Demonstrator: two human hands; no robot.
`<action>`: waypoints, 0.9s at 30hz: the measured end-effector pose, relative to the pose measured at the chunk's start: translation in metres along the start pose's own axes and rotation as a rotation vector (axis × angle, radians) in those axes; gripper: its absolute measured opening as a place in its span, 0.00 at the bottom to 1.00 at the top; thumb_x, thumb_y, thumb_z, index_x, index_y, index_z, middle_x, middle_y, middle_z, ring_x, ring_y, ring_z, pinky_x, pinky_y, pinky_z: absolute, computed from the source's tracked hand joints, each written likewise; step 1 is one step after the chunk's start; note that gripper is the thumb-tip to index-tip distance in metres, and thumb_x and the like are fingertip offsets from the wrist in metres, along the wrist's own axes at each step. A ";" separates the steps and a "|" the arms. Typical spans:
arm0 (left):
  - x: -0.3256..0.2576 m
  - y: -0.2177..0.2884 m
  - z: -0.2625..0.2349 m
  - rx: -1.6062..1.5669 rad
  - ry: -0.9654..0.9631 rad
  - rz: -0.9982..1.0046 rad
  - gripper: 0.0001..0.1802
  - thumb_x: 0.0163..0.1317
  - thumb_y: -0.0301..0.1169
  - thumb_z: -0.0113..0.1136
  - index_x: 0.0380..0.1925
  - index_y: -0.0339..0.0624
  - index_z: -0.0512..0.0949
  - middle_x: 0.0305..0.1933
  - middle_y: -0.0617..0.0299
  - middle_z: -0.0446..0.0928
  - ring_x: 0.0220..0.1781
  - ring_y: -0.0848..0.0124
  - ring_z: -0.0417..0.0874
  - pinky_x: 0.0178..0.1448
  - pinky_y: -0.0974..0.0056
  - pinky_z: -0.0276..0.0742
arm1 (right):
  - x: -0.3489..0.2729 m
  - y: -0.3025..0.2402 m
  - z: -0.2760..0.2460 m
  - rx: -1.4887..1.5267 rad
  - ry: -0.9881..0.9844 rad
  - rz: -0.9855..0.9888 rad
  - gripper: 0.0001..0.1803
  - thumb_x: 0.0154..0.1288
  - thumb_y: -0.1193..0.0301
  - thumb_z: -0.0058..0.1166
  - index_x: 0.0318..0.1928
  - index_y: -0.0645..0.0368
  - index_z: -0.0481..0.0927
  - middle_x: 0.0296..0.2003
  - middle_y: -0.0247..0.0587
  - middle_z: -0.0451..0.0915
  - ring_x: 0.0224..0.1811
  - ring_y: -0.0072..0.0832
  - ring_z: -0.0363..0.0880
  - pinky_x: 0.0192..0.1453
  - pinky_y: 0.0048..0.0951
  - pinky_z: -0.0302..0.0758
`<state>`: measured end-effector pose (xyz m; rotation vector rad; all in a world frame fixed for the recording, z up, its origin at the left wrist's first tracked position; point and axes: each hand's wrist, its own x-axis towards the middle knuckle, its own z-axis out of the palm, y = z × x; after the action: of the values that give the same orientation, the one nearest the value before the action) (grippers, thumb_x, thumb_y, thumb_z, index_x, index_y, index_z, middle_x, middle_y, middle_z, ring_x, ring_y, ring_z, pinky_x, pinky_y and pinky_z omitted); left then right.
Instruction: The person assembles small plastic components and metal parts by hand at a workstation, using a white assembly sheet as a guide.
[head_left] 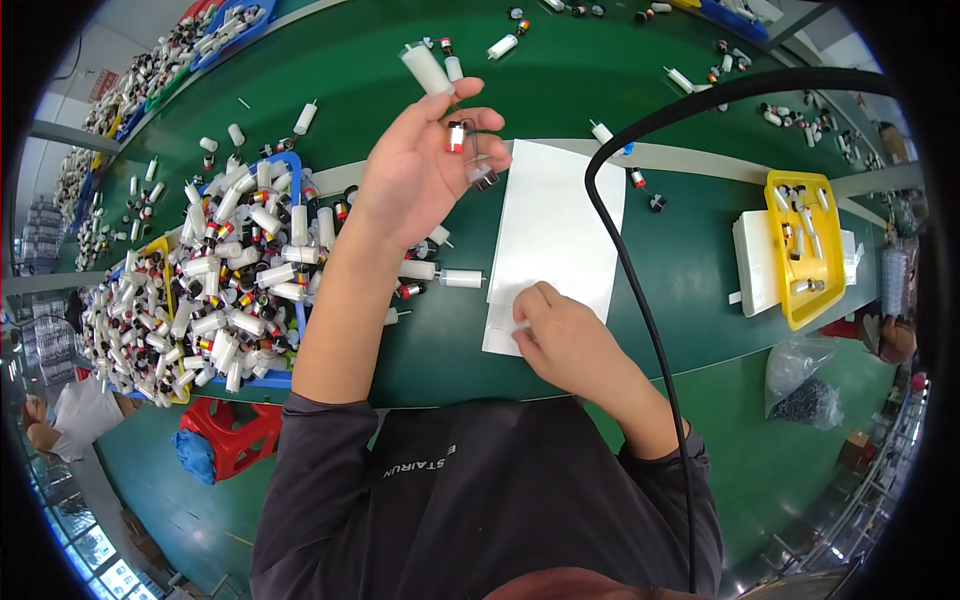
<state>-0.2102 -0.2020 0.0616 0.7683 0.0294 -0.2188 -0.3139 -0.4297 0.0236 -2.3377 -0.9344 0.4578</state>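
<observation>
My left hand is raised over the table with its palm up. Its thumb and forefinger hold a white plastic cylinder tilted beyond the fingertips. A small red-and-white part with a black top lies against the fingers, and a clear piece with a dark end hangs by the lower fingers, joined by a thin wire or tube. My right hand rests on white paper sheets, its fingers curled together near the lower edge. Whatever they may pinch is hidden.
Left of my arm, a blue bin overflows with similar white cylinders and capped parts. A yellow tray with several parts stands at the right, beside a white stack. A thick black cable arches across the right side.
</observation>
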 end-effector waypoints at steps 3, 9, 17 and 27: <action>0.001 0.000 -0.003 -0.008 -0.046 -0.008 0.21 0.78 0.40 0.39 0.61 0.38 0.68 0.48 0.51 0.78 0.45 0.60 0.82 0.58 0.51 0.77 | -0.005 -0.008 0.003 0.006 0.090 0.023 0.12 0.59 0.75 0.63 0.40 0.64 0.74 0.41 0.48 0.74 0.38 0.43 0.81 0.42 0.40 0.79; 0.001 0.002 -0.006 -0.017 -0.070 -0.014 0.21 0.78 0.39 0.39 0.62 0.39 0.68 0.51 0.49 0.77 0.49 0.57 0.82 0.60 0.51 0.77 | -0.003 -0.006 0.003 0.016 0.081 0.010 0.13 0.59 0.76 0.64 0.41 0.64 0.74 0.42 0.48 0.74 0.39 0.45 0.81 0.44 0.40 0.79; -0.007 -0.002 0.011 0.026 -0.040 -0.012 0.23 0.70 0.25 0.44 0.65 0.39 0.64 0.63 0.39 0.74 0.65 0.47 0.79 0.71 0.46 0.73 | 0.004 0.005 -0.036 0.422 0.016 0.107 0.20 0.55 0.70 0.70 0.37 0.60 0.69 0.32 0.43 0.74 0.33 0.35 0.79 0.41 0.33 0.78; -0.008 -0.029 0.022 0.006 -0.287 0.054 0.28 0.69 0.25 0.47 0.69 0.41 0.60 0.76 0.41 0.62 0.73 0.57 0.69 0.74 0.54 0.64 | 0.086 0.007 -0.038 0.710 0.806 -0.184 0.23 0.62 0.77 0.67 0.49 0.59 0.65 0.42 0.42 0.82 0.45 0.24 0.82 0.53 0.27 0.76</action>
<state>-0.2249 -0.2362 0.0584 0.7368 -0.2637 -0.2766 -0.2312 -0.3872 0.0404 -1.5347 -0.4647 -0.2142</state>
